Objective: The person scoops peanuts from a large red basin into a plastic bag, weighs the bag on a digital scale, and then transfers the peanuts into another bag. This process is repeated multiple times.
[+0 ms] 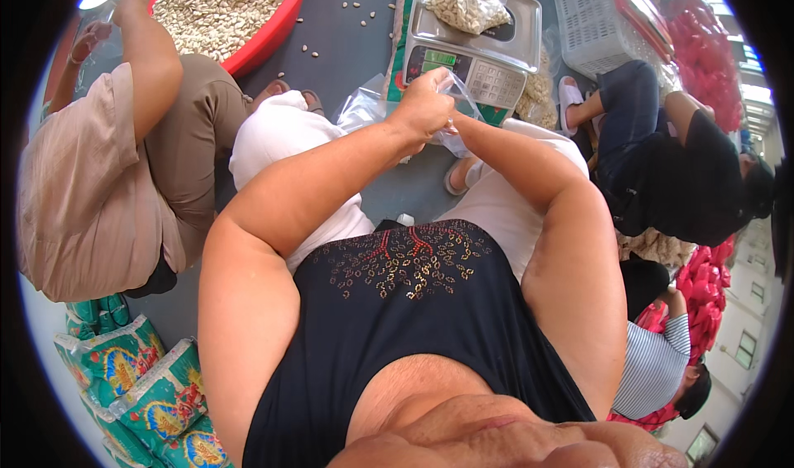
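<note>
My left hand (423, 104) is closed on a clear plastic bag (361, 109), which spreads out on both sides of the fist. My right hand (454, 120) meets it from the right at the same bag; its fingers are mostly hidden behind the left hand. Just beyond my hands stands a digital scale (499, 81) with a lit green display. On its metal pan rests a filled clear bag (467, 3) of pale, shelled-looking nuts or beans, whose exact kind I cannot tell.
At the far left a red tub (285, 23) holds loose pale pieces, with a person (91, 187) beside it. Several pieces lie on the grey floor. To the right are a white crate (589, 33) and another person (653, 162). Green packages (157, 385) lie at the lower left.
</note>
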### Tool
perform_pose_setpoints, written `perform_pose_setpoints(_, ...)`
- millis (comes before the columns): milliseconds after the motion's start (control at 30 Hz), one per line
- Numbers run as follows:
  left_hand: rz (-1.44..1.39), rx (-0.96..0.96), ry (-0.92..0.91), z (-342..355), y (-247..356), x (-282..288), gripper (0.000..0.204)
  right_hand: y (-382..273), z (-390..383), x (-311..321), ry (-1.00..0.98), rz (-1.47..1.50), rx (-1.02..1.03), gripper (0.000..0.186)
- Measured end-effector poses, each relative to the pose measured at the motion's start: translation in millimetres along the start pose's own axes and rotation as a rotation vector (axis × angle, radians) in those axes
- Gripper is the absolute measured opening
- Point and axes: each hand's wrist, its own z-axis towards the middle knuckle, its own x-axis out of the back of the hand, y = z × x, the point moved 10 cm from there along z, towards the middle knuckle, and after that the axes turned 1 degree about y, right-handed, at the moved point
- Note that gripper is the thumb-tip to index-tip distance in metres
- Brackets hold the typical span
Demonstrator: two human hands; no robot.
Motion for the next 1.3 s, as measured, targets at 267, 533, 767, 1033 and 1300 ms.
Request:
perform_pose_setpoints(267, -0.026, -0.074, -0.209, 0, 8, -23, 0.064, 4, 4, 8, -0.038, -0.009, -0.027, 0.019)
perform_pose_setpoints(533, -0.015, -0.091, 0.025, 10, 11, -6, 0.058, 8, 12, -5, -0.016, -0.005, -0.046, 0.019)
perform_pose_setpoints(767, 0.156, -0.181, 0.274, 60, -7, 59, 0.062, 6, 7, 24, -0.160, 0.023, -0.142, 0.018)
perform_pose_setpoints(1033, 0.092, -0.079, 0.279, 25, 24, 46, 0.060, -66, -18, 157, -0.167, 0.275, -0.206, 0.018)
perform_pose_setpoints(1300, 0.276, -0.022, 0.254, 27, 5, 31, 0.051, 48, 92, 323, 0.600, -0.160, -0.267, 0.025)
